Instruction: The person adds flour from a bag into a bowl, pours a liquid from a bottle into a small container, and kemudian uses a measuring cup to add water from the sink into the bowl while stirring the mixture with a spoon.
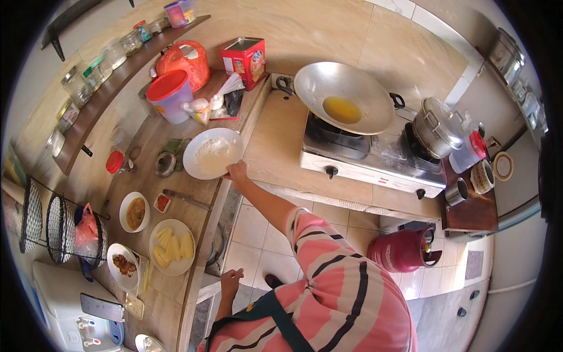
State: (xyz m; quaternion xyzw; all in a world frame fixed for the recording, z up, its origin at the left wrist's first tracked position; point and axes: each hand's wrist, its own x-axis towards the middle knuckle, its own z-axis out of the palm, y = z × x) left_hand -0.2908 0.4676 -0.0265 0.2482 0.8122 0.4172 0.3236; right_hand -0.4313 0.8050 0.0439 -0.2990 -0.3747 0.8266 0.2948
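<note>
My right hand [238,172] grips the near rim of a white bowl [190,159] at the counter's inner edge. White flour [216,151] lies in that bowl. Lower down, my left hand [231,280] hangs beside the counter edge, holding nothing, its fingers loosely apart. Closest to it on the counter is a white plate [175,269] of peeled yellow banana pieces [174,247]. A knife [187,199] lies between this plate and the flour bowl. Beside the knife, a small square dish [157,203] contains red paste [162,202].
A large wok [316,83] with yellow oil [342,110] rests on the gas stove [369,165], next to a lidded pot [433,125]. Bowls of brown food [136,214] and dark reddish bits [124,265] stand leftward. A red gas cylinder [393,251] occupies the floor.
</note>
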